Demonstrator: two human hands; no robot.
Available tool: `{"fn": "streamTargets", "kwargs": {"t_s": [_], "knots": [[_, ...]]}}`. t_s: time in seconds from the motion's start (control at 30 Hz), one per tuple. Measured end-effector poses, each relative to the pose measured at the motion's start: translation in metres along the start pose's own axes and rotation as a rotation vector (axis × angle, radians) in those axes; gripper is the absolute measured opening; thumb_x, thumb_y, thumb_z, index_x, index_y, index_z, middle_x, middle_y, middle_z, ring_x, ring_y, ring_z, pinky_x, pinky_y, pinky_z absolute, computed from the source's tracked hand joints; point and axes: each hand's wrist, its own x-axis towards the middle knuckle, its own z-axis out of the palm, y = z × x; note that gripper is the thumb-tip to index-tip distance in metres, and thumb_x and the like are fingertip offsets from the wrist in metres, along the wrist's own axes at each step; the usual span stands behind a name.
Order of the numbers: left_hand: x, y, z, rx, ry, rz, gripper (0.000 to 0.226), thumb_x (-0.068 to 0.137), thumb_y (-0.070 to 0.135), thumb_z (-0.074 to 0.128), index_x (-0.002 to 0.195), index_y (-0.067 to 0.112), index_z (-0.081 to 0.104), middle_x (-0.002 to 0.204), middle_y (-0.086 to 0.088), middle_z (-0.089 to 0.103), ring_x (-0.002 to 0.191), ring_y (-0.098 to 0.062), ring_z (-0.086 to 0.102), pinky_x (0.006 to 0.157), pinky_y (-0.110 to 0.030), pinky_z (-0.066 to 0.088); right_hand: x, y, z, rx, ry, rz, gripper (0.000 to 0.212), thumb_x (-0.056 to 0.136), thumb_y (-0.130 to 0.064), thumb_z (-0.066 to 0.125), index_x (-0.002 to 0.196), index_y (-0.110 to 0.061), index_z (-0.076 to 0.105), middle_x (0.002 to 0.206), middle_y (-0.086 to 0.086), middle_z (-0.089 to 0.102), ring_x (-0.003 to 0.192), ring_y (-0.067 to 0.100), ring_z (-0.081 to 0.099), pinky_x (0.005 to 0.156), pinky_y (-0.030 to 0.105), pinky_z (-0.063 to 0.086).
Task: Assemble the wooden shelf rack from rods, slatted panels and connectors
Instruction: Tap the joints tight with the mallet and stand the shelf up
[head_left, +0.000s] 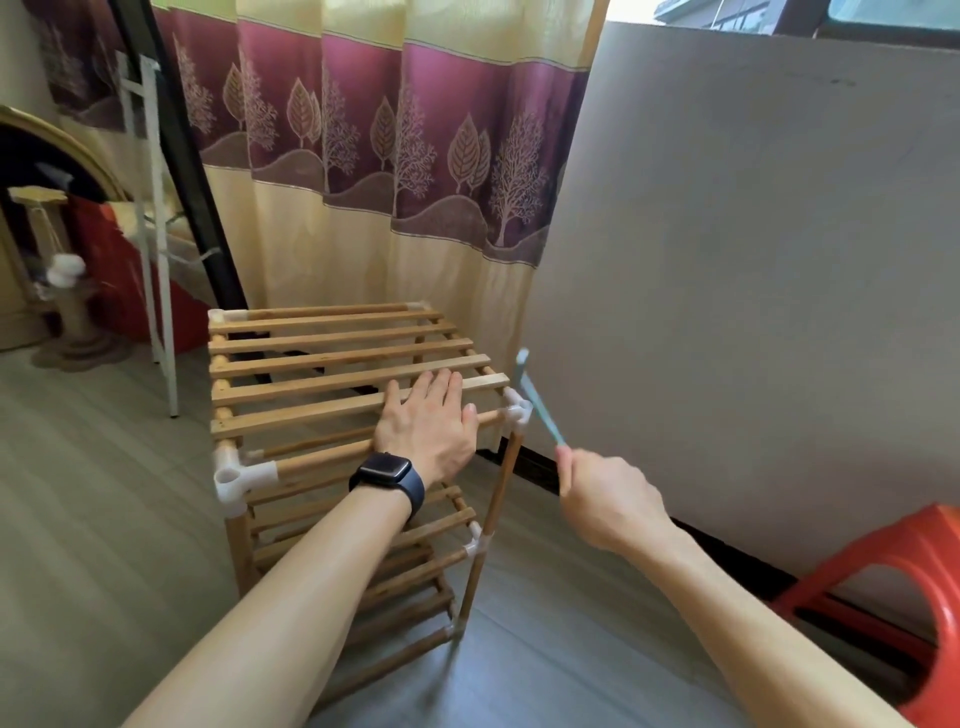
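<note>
The wooden shelf rack (291, 358) stands on the floor with three slatted tiers joined by white plastic connectors. My left hand (428, 426) lies flat, fingers straight, on the front slats of the top panel. My right hand (605, 499) grips the handle of a small light-blue hammer (537, 402), whose blurred head hangs just right of the top front-right connector (517, 410). The top front-left connector (234, 473) shows an open socket facing up.
A patterned curtain (395, 171) hangs behind the rack and a white board (753, 270) leans at its right. A red plastic stool (904, 582) sits at the lower right. A white stand (156, 249) and a cat scratching post (62, 291) are at the left.
</note>
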Motion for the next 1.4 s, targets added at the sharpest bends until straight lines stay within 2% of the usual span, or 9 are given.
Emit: {"fn": "streamTargets", "kwargs": {"t_s": [0.07,0.23,0.37,0.53,0.67,0.83,0.97,1.13,1.4], "knots": [[0.000,0.000,-0.001,0.008,0.008,-0.006,0.059,0.106,0.042,0.016,0.160,0.019,0.018,0.167,0.000,0.019,0.154,-0.019,0.015,0.123,-0.053,0.012,0.001,-0.002,-0.002,-0.060,-0.038,0.015,0.046,0.106,-0.047,0.017,0.097,-0.023,0.055,0.097,0.008,0.066,0.086,0.032,0.055,0.075,0.039,0.044],[0.002,0.001,-0.001,0.003,-0.011,-0.002,0.060,0.106,0.043,0.016,0.160,0.018,0.018,0.167,0.000,0.018,0.154,-0.019,0.015,0.123,-0.054,0.011,-0.002,-0.005,-0.019,0.515,0.477,-0.211,0.044,0.104,-0.047,0.020,0.080,-0.019,0.042,0.062,0.000,0.053,0.056,0.019,0.052,0.054,0.034,0.040],[-0.001,0.000,0.001,-0.009,-0.023,-0.005,0.060,0.106,0.043,0.016,0.161,0.018,0.016,0.168,0.000,0.017,0.154,-0.019,0.014,0.123,-0.054,0.011,-0.008,0.014,0.014,0.029,-0.074,-0.023,0.046,0.106,-0.048,0.019,0.084,-0.023,0.050,0.087,0.008,0.064,0.089,0.036,0.063,0.073,0.040,0.045],[0.005,-0.001,0.000,-0.002,0.005,-0.008,0.059,0.106,0.043,0.017,0.160,0.018,0.018,0.167,0.000,0.019,0.154,-0.020,0.016,0.123,-0.055,0.013,-0.008,0.013,-0.009,0.481,0.435,-0.168,0.042,0.106,-0.042,0.024,0.079,-0.019,0.046,0.061,0.002,0.055,0.057,0.012,0.052,0.057,0.031,0.040],[0.000,-0.002,0.004,0.008,0.000,-0.004,0.059,0.106,0.042,0.017,0.160,0.018,0.019,0.167,0.000,0.020,0.154,-0.019,0.017,0.122,-0.054,0.014,-0.012,0.018,0.011,0.013,-0.086,-0.015,0.042,0.108,-0.042,0.019,0.080,-0.023,0.044,0.081,0.006,0.055,0.080,0.033,0.053,0.071,0.039,0.044],[0.001,-0.006,0.008,0.113,0.210,0.076,0.061,0.102,0.040,0.019,0.156,0.015,0.033,0.162,-0.006,0.032,0.148,-0.024,0.030,0.118,-0.053,0.025,-0.006,0.048,0.003,0.191,0.069,-0.006,0.046,0.106,-0.047,0.022,0.073,-0.023,0.044,0.083,0.012,0.063,0.078,0.034,0.048,0.070,0.040,0.035],[-0.028,0.010,0.056,0.150,0.367,0.446,0.068,0.091,0.035,0.037,0.157,0.018,0.031,0.166,-0.008,0.019,0.153,-0.026,0.019,0.121,-0.059,0.014,-0.016,0.108,0.040,0.170,-0.022,0.143,0.044,0.105,-0.049,0.022,0.077,-0.022,0.044,0.089,0.013,0.065,0.090,0.041,0.058,0.072,0.042,0.040],[-0.076,0.059,0.138,0.056,-0.232,0.368,0.066,0.098,0.035,0.039,0.159,0.033,0.014,0.169,0.000,-0.003,0.156,-0.021,0.000,0.124,-0.053,0.003,-0.054,0.201,0.130,0.034,-0.221,0.422,0.049,0.105,-0.049,0.019,0.103,-0.019,0.057,0.117,0.020,0.066,0.110,0.041,0.061,0.085,0.044,0.045],[-0.133,0.086,0.276,0.030,-0.959,0.171,0.062,0.101,0.036,0.037,0.159,0.025,0.019,0.168,-0.003,0.013,0.152,-0.024,0.016,0.121,-0.043,0.021,-0.141,0.286,0.228,0.066,-0.393,0.760,0.050,0.107,-0.038,0.019,0.119,-0.010,0.058,0.125,0.020,0.065,0.116,0.039,0.060,0.094,0.042,0.047]]}}
